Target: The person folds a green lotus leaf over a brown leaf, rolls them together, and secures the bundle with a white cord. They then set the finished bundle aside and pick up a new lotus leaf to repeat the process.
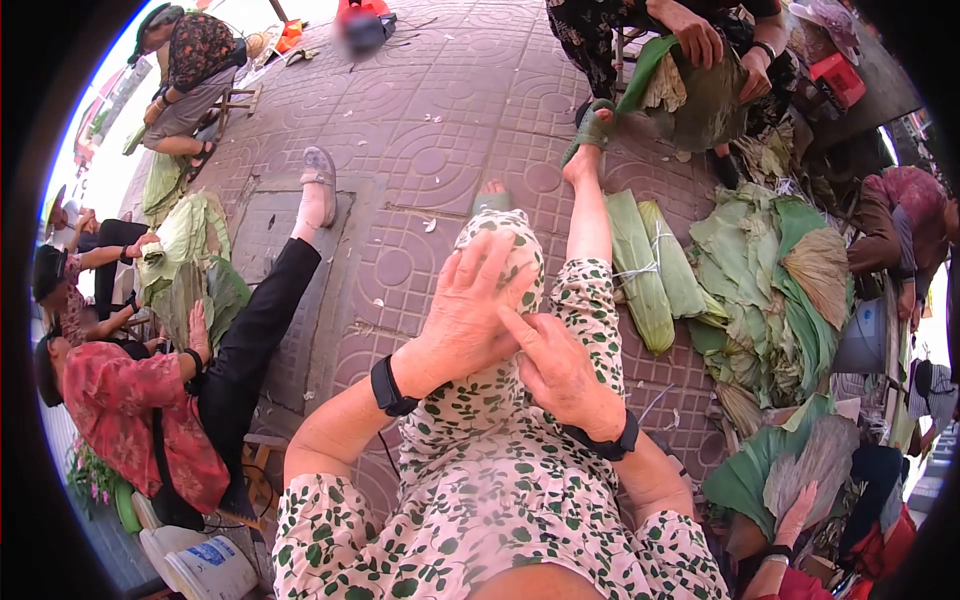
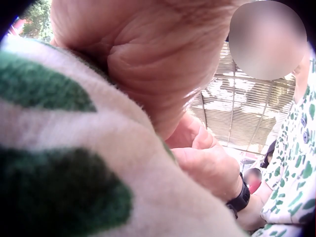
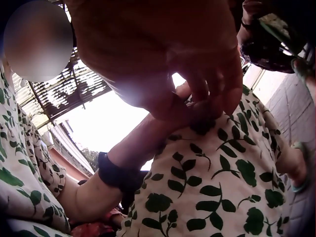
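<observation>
My left hand (image 1: 472,308) rests on my raised knee, over the white trousers (image 1: 585,290) with green leaves, its fingers straight. Beside it, my right hand (image 1: 562,372) points its straight index finger onto the back of the left hand near the knuckles; its other fingers bend loosely. From the left wrist, the heel of the left hand (image 2: 158,54) lies close on the cloth, with the right hand (image 2: 207,165) just beyond. In the right wrist view, the right hand (image 3: 158,54) hangs over the left and partly hides it. Neither hand holds anything.
Tied leaf bundles (image 1: 642,270) and a big stack of green leaves (image 1: 765,290) lie on the paving to the right. A person at upper right holds large leaves (image 1: 700,100). Several people sit at left, near a white bucket (image 1: 208,568). A metal cover (image 1: 300,270) is set in the paving.
</observation>
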Motion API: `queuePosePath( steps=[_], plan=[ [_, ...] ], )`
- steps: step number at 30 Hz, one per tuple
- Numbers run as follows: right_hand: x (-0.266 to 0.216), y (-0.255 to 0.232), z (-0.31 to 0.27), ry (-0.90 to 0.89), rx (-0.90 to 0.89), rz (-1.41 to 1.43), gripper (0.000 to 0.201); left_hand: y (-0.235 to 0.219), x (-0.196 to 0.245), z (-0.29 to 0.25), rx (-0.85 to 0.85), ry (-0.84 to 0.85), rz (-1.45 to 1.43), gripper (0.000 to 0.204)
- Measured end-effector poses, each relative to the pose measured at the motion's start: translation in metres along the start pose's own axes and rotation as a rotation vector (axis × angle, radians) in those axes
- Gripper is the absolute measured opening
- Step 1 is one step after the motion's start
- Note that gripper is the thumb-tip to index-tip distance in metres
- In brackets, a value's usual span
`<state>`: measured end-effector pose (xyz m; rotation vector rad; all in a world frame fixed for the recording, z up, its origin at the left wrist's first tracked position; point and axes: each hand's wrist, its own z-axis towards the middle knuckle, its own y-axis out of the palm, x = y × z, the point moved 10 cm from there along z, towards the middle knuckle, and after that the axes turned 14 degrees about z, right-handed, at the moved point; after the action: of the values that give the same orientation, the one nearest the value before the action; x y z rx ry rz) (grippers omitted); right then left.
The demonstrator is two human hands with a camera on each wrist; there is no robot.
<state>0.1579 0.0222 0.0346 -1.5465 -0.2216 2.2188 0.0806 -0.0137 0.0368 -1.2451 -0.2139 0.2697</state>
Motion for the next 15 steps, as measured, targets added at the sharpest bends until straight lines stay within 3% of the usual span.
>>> queuePosePath(
  steps=[5, 11, 13, 15],
  plan=[
    [0.007, 0.000, 0.000, 0.105, 0.011, -0.043, 0.073, -0.003, -0.001, 0.001, 0.023, -0.005, -0.026, 0.062],
    [0.010, -0.005, 0.002, 0.174, 0.035, 0.083, 0.069, -0.002, -0.003, 0.000, 0.009, -0.007, -0.026, 0.074],
    [0.030, -0.007, -0.009, 0.232, 0.082, 0.134, 0.068, -0.001, -0.011, -0.003, -0.038, -0.050, -0.123, 0.082],
    [0.048, -0.015, -0.019, 0.278, 0.108, 0.127, 0.066, -0.004, -0.012, -0.007, -0.074, -0.024, -0.041, 0.085]
  ],
)
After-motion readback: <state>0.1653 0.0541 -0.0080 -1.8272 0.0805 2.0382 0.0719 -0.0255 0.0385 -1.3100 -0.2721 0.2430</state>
